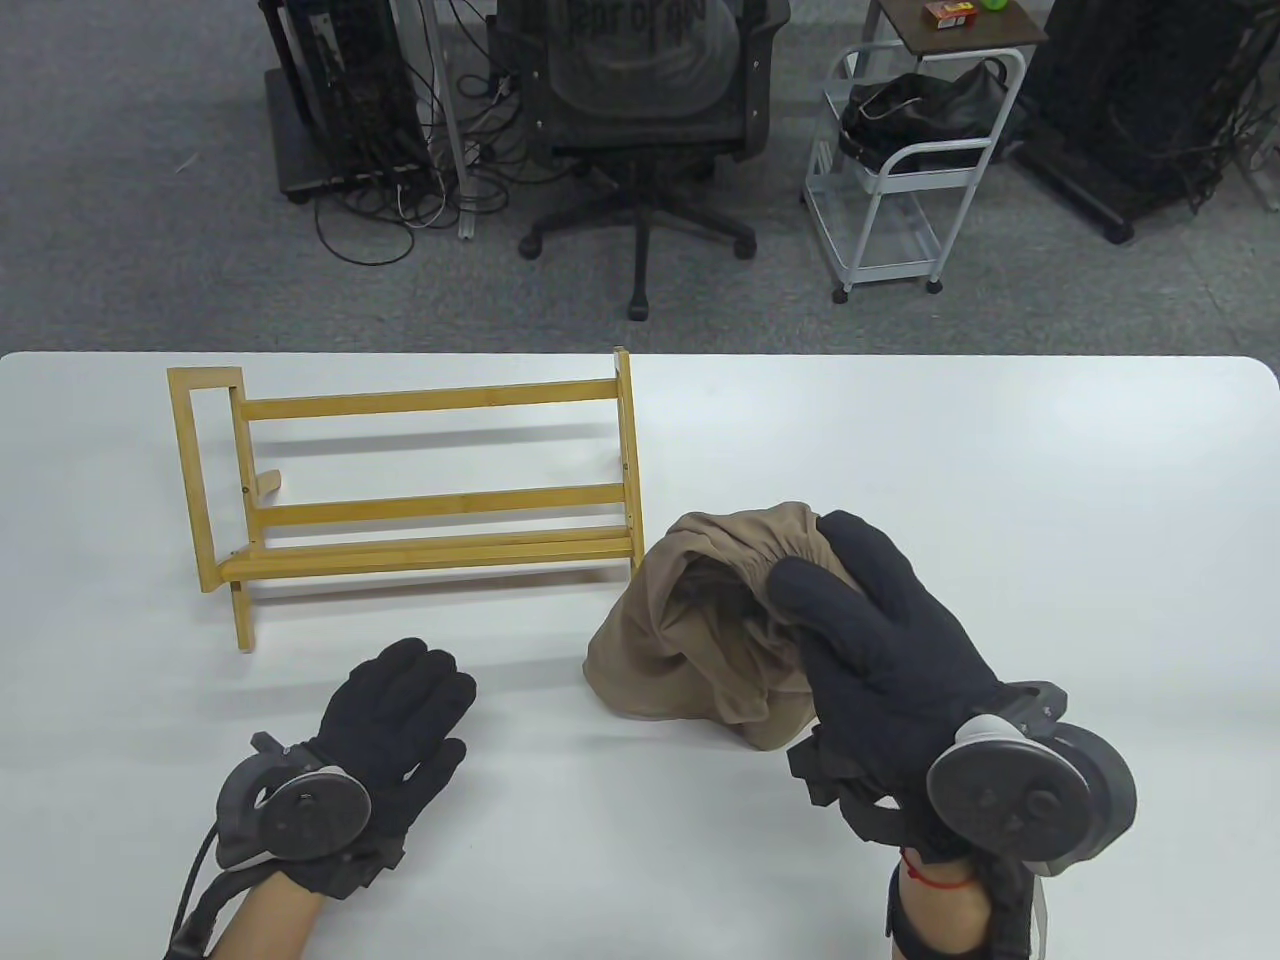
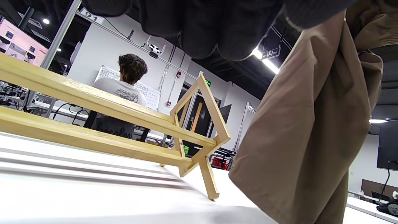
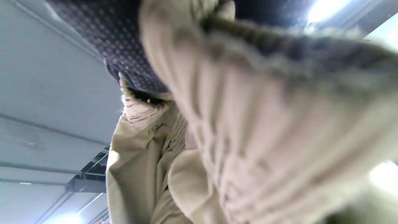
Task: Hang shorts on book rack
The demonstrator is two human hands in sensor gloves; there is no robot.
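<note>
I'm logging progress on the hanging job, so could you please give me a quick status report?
Right hand grips the tan shorts, bunched, lifted off the table. Left hand flat on table, holding nothing. Book rack bare, path to it clear.

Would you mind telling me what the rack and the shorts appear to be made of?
The rack looks like light wood, possibly bamboo: honey-yellow slats with faint grain and a smooth, slightly glossy finish. The shorts look like soft matte woven fabric, tan, with a gathered elastic waistband; the exact fibre cannot be told. They crumple where the right hand grips them.
</note>
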